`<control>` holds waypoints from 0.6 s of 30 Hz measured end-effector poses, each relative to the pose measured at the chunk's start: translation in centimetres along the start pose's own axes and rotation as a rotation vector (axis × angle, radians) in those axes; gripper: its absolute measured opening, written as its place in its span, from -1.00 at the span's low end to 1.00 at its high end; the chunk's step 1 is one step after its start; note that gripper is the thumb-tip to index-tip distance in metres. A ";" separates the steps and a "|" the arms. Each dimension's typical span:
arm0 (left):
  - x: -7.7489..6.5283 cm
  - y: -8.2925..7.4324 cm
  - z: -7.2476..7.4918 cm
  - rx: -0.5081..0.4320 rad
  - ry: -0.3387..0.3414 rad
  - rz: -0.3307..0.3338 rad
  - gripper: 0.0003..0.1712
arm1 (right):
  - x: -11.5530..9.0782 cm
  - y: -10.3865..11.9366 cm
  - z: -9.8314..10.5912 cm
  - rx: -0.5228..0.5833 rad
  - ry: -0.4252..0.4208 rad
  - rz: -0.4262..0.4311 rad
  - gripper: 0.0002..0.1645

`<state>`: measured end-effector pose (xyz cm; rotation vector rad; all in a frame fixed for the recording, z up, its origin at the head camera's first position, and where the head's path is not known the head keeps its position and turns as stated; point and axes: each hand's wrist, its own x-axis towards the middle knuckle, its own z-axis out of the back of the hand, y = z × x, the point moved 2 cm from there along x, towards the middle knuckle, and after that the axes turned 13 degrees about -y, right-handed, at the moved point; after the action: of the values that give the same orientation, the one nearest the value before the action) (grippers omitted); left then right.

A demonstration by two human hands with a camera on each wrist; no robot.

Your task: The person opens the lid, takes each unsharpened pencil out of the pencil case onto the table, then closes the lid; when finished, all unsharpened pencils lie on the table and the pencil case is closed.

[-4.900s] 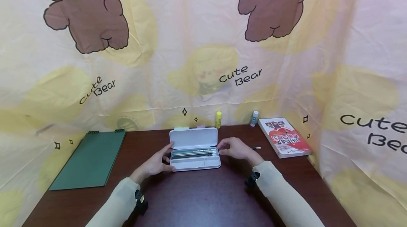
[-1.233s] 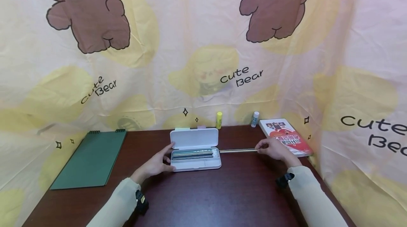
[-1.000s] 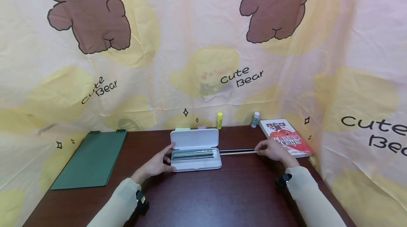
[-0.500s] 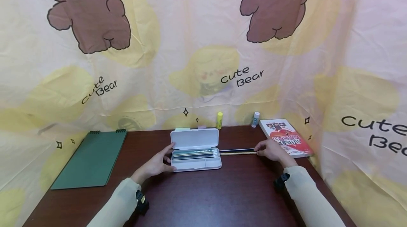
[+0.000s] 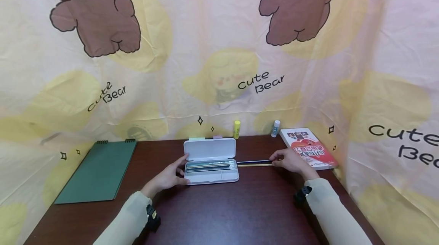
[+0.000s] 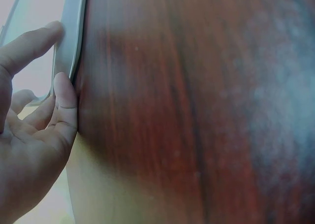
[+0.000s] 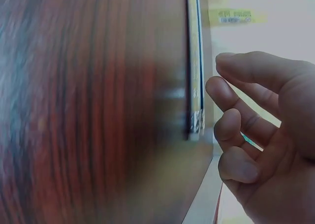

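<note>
An open white pencil case (image 5: 212, 178) holds several pencils (image 5: 209, 166) in its long compartment, lid leaning back. My left hand (image 5: 168, 174) grips its left end, thumb at the front corner and fingers farther back; the left wrist view shows the fingertips against the case (image 6: 74, 32). Two pencils (image 5: 255, 163), one dark and one golden, lie side by side on the table, reaching right from the case. My right hand (image 5: 288, 160) is at their right end. In the right wrist view its loosely curled fingers (image 7: 221, 93) sit right beside the pencils (image 7: 196, 81), eraser end uncovered.
A green spiral notepad (image 5: 97, 172) lies at the left. Behind the case stands a yellow tube (image 5: 236, 130), with a white-capped glue stick (image 5: 275, 128) farther right. A red-and-white book (image 5: 308, 149) lies behind the right hand. A printed curtain (image 5: 157, 85) closes off the back and sides.
My right hand went from the case's right end out to the right, and two pencils show there side by side. Lately it slid slightly left. The left hand stays on the case.
</note>
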<state>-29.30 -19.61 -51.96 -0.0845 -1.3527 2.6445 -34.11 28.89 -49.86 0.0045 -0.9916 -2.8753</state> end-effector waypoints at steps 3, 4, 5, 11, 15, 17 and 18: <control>0.0 0.1 0.0 -0.003 0.003 -0.003 0.20 | 0.1 0.8 -0.2 0.003 0.009 0.024 -0.77; 0.1 0.1 0.0 -0.003 0.004 -0.005 0.20 | 0.1 1.0 -0.3 0.001 0.011 0.026 -0.78; 0.1 0.2 0.0 -0.002 0.004 -0.006 0.19 | 0.1 1.3 -0.4 -0.004 0.013 0.029 -0.78; 0.2 0.3 0.0 0.004 0.001 -0.011 0.19 | 0.2 2.5 -1.3 -0.010 0.021 0.078 -0.77; 0.1 0.2 0.0 0.002 0.003 -0.016 0.20 | 0.2 3.6 -1.7 0.006 0.015 0.111 -0.78; 0.1 0.2 0.0 0.005 0.004 -0.017 0.19 | 0.1 4.2 -2.0 0.006 0.011 0.123 -0.78; 0.1 0.2 0.0 0.006 0.003 -0.017 0.19 | 0.1 4.4 -2.1 0.009 0.009 0.131 -0.78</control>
<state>-29.44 -19.68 -52.11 -0.0759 -1.3388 2.6337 -33.75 24.14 -48.81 -0.0453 -0.9647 -2.7502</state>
